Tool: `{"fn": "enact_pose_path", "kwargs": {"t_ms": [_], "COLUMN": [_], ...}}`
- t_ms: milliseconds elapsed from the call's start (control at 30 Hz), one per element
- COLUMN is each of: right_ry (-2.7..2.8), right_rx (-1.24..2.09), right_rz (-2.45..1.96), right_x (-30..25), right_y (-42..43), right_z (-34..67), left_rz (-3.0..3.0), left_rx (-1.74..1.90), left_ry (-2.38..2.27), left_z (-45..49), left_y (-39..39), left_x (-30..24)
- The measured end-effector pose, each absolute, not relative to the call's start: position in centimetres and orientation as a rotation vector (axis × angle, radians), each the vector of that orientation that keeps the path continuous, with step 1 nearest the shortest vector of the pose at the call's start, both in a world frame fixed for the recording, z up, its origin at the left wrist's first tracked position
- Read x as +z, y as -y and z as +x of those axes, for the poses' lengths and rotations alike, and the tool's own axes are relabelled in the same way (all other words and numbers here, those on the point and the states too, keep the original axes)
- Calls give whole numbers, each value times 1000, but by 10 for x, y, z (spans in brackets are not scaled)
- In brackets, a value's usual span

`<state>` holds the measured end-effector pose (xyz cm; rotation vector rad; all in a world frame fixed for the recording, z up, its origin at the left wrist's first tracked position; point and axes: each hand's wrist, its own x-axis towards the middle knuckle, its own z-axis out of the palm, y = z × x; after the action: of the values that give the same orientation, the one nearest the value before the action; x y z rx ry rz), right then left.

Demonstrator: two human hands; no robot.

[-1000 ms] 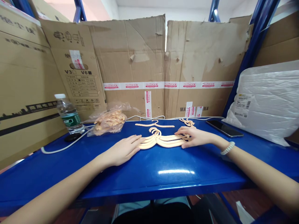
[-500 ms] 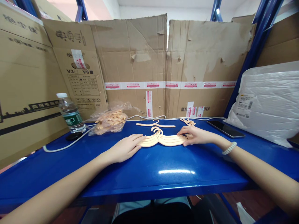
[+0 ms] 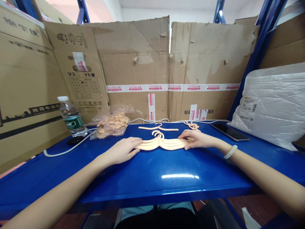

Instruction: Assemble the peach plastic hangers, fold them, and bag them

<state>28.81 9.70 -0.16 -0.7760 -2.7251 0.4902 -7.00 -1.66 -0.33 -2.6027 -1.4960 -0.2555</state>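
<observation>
Head view: left hand (image 3: 122, 150) lies flat on the table, fingers stretched out and loose, not clenched, fingertips touching the left end of a stack of pale peach plastic hangers (image 3: 164, 143). Right hand (image 3: 196, 139) is likewise opened out, palm down, fingers laid over the right end of the same stack and grasping nothing. A white bead bracelet (image 3: 230, 152) sits on that wrist.

The stack rests on the glossy blue metal table (image 3: 152, 171), between the two hands. Its long axis runs left to right, and the hooks point away from the person. Each hand meets its own end, so neither is nearer.

Just behind lies a single peach hanger (image 3: 158, 128), apart from the stack. A small peach cluster (image 3: 192, 125) sits beyond the right hand; what it is, I cannot tell.

Further left: a clear plastic bag of peach hangers (image 3: 111, 122), a clear water bottle with green label (image 3: 71, 116) and a white cable (image 3: 62, 151). To the right: a black smartphone (image 3: 230, 131) and a white plastic-wrapped package (image 3: 274, 101). Brown cardboard boxes (image 3: 143, 63) wall the back.
</observation>
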Motion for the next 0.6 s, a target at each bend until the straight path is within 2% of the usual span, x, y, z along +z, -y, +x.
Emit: {"fn": "enact_pose_path", "kwargs": {"t_ms": [400,600], "right_ry": [2719,2535], "right_rx": [486,417], "right_rz": [-739,-825], "right_x": [-4,3], "right_y": [-100,-96], "right_z": [293,291], "left_rz": [-2654,-2684], "left_rx": [-347,-390], "left_ry": [1469,1421], "left_z": [-72,-74], "left_y": [20,18], "left_x": [-1,0]}}
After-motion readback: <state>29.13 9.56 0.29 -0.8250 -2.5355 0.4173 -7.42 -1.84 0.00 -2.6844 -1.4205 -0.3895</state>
